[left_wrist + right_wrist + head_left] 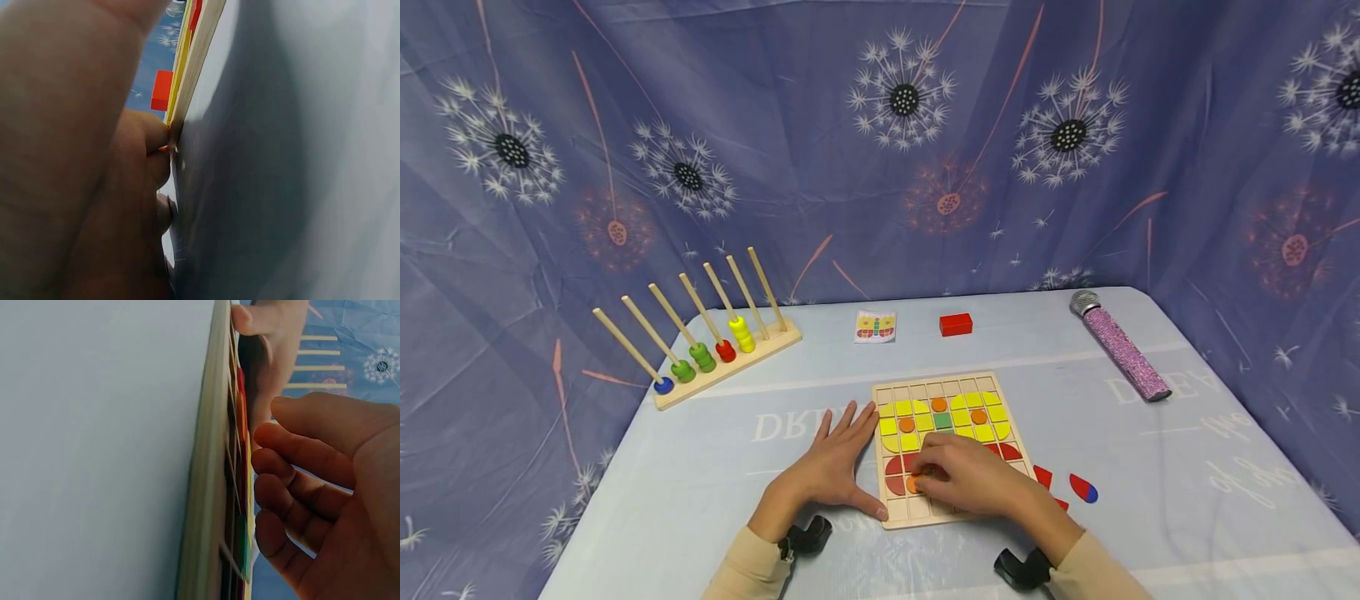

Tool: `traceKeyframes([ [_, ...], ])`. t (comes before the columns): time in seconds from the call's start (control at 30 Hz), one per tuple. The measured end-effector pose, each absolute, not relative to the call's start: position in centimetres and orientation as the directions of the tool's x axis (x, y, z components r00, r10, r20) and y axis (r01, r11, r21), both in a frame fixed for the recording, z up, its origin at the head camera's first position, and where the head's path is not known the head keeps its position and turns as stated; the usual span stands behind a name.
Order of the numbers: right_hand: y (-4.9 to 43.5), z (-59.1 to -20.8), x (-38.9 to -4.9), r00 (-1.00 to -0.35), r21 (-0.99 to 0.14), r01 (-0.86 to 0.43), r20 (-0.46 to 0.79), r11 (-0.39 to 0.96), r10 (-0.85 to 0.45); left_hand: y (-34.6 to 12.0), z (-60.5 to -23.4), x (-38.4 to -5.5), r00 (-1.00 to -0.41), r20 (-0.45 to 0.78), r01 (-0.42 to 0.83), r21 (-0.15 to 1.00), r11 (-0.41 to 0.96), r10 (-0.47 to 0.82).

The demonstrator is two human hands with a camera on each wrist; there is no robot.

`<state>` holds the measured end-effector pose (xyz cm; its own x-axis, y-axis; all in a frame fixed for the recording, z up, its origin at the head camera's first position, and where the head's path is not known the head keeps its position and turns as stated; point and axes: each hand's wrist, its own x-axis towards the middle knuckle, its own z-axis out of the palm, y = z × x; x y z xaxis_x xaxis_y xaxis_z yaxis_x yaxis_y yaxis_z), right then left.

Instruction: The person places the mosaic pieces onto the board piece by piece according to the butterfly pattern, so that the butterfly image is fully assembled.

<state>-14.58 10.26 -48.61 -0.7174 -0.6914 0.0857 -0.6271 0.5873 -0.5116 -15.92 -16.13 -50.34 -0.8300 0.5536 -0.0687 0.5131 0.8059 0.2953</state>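
Note:
A square wooden grid board (pixel 897 510) lies on the table, holding yellow, red, green and orange pieces in its cells. My left hand (pixel 835 462) is spread flat at the board's left edge, its thumb by the near left corner and its fingertips by the far left side. Above the lower rows hovers or rests my right hand (pixel 967 473), fingers loosely bent, tips by an orange disc (pixel 912 484). In the right wrist view, nothing shows between the thumb and fingers (pixel 275 440). Part of the red and green pieces is hidden under this hand.
Loose red pieces (pixel 1042 476) and a red-and-blue piece (pixel 1082 487) lie right of the board. Behind it are a pattern card (pixel 876 327) and a red block (pixel 956 324). A peg stand with rings (pixel 730 377) is at left, a glittery pink microphone (pixel 1123 350) at right.

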Motion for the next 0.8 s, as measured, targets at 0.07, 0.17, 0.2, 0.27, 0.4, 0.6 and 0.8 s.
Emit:
traceKeyframes([
  [0.07, 10.9, -48.5, -14.6, -0.735, -0.521, -0.607, 0.081, 0.601, -0.673, -16.1, -50.4, -15.9, -0.831, -0.07, 0.511, 0.297, 0.807, 0.552],
  [0.17, 12.4, -48.3, -14.4, -0.766, -0.536, -0.57, 0.074, 0.622, -0.638, -16.1, -50.4, -15.9, -0.833, -0.073, 0.507, 0.3, 0.808, 0.549],
  [0.2, 13.0, -48.3, -14.4, -0.777, -0.539, -0.56, 0.076, 0.63, -0.626, -16.1, -50.4, -15.9, -0.832, -0.074, 0.507, 0.3, 0.808, 0.549],
  [0.27, 14.2, -48.3, -14.3, -0.797, -0.55, -0.537, 0.081, 0.64, -0.599, -16.2, -50.3, -15.8, -0.834, -0.076, 0.503, 0.302, 0.81, 0.546],
  [0.4, 16.8, -48.4, -14.3, -0.827, -0.564, -0.507, 0.104, 0.652, -0.553, -16.2, -50.2, -15.8, -0.835, -0.082, 0.5, 0.302, 0.812, 0.544],
  [0.6, 21.2, -48.6, -14.0, -0.871, -0.601, -0.433, 0.086, 0.672, -0.484, -16.0, -50.1, -15.8, -0.829, -0.081, 0.506, 0.313, 0.804, 0.553],
  [0.8, 24.3, -49.3, -13.9, -0.883, -0.608, -0.41, 0.079, 0.68, -0.462, -16.0, -50.2, -15.9, -0.835, -0.089, 0.496, 0.305, 0.813, 0.543],
])
